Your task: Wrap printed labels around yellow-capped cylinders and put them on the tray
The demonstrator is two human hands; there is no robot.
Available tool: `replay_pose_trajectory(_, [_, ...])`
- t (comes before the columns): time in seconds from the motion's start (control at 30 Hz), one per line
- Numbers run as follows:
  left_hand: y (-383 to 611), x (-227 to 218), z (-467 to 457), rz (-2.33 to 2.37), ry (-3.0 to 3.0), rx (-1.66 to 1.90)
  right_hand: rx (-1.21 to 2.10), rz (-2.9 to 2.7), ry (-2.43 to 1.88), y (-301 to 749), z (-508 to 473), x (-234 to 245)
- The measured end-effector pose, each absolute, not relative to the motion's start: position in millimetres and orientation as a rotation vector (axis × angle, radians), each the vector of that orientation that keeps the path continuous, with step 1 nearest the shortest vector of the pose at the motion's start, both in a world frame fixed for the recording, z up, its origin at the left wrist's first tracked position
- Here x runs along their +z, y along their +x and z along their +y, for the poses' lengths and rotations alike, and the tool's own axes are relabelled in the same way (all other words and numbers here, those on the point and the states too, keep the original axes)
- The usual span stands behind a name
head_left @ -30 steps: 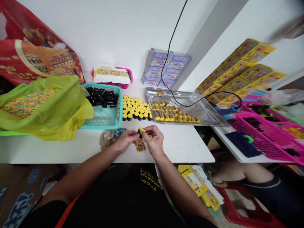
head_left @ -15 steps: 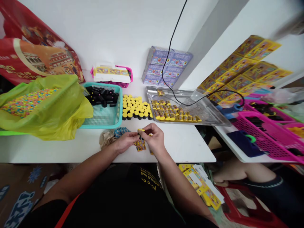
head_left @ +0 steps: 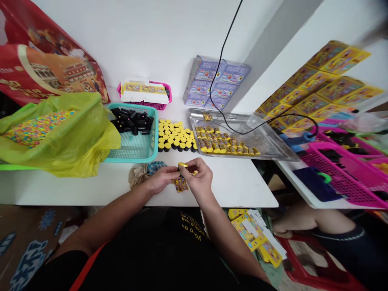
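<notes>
My left hand (head_left: 161, 179) and my right hand (head_left: 200, 178) meet over the front of the white table (head_left: 236, 182). Together they pinch a small black tube with a yellow cap (head_left: 182, 166). A yellow printed sticker (head_left: 180, 184) hangs from it between the fingers. Both hands have their fingers closed around the tube and sticker. Behind them stands a block of yellow-capped black tubes (head_left: 175, 136). A teal basket (head_left: 133, 151) holds loose black tubes (head_left: 132, 121). A metal tray (head_left: 273, 147) carries rows of labelled tubes (head_left: 222, 142).
A yellow bag of coloured beads (head_left: 45, 131) lies at the left, a red bag (head_left: 45, 68) behind it. A pink basket (head_left: 145, 95) and purple boxes (head_left: 216, 83) stand at the back. Pink trays (head_left: 342, 178) and yellow packs (head_left: 321, 91) fill the right. Another person's leg (head_left: 306, 226) shows below.
The hands keep working the capped tube and sticker in the same place, fingers shifting slightly. The view has drifted a little.
</notes>
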State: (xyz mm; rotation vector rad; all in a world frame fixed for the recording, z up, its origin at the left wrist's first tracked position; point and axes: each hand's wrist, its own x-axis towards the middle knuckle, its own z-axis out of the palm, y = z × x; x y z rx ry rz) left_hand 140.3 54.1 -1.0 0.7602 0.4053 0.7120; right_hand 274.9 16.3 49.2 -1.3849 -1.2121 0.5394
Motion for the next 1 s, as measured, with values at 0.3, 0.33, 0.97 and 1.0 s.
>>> replay_pose_trajectory(0.3, [143.1,0.1,50.6,0.383,0.695,0.647,0.622,-1.069,-1.284,274.4,14.4,37.2])
replay_pose_trajectory(0.33, [142.9,0.8,50.5,0.388,0.726,0.644,0.571,-1.1,-1.299,273.5,13.0,37.8])
replay_pose_trajectory(0.97, [142.4,5.4,47.5,0.485,0.783,0.67,0.876,-1.392,-1.332,288.8,18.3,39.0])
replay_pose_trajectory(1.0, [142.0,5.5,47.9,0.49,0.774,0.67,0.916,-1.369,-1.329,290.1,18.1,38.2])
